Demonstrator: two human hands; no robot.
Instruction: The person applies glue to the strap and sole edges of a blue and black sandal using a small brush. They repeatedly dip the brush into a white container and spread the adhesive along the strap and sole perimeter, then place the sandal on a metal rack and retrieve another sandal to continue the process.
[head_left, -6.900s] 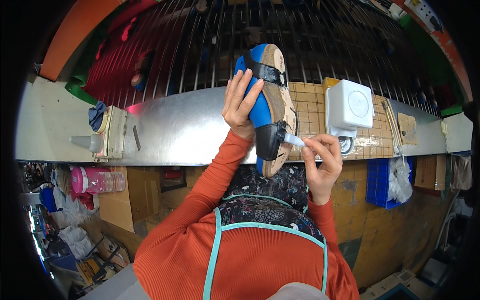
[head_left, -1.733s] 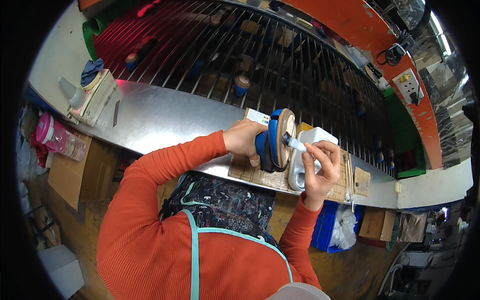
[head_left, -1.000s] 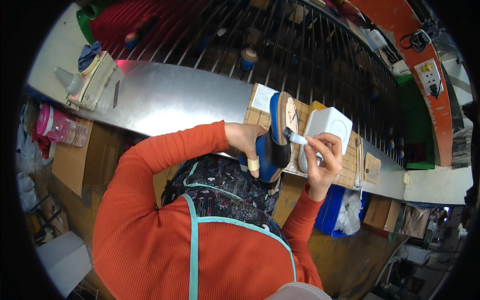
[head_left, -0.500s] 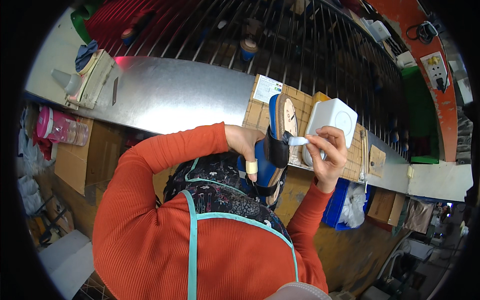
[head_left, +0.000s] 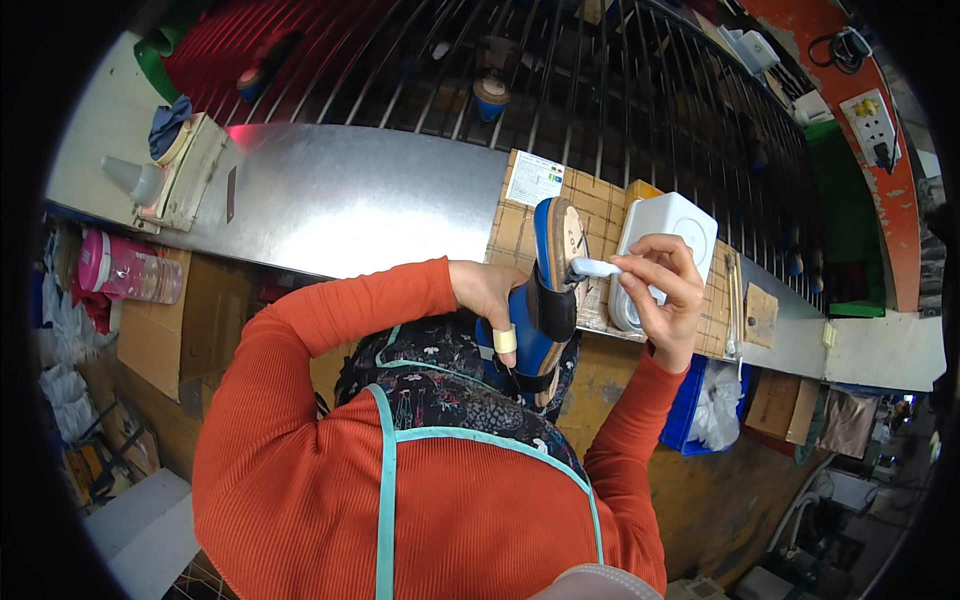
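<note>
My left hand (head_left: 487, 292) is closed around a sandal (head_left: 552, 300) on a blue shoe last, its sole side turned to the right. Pale yellow tape wraps one finger of that hand. The sandal has black straps and a brown sole edge, and it stands tilted above my lap, toe end up. Between thumb and fingertips, my right hand (head_left: 665, 292) pinches a small white-handled tool (head_left: 598, 268) with a dark tip. That tip meets the sole edge just above the black strap. My left palm hides part of the last.
Behind the sandal, a brown board (head_left: 515, 225) lies on the metal bench (head_left: 330, 200), carrying a white container (head_left: 675, 225) and thin sticks (head_left: 734, 305). Beyond runs a rack of metal bars (head_left: 590, 90). A blue bin (head_left: 683, 410) with plastic bags sits below right.
My right hand has shifted slightly up and right. The tool's tip has moved from the black strap up to the sole edge. The left hand keeps its grip on the sandal.
</note>
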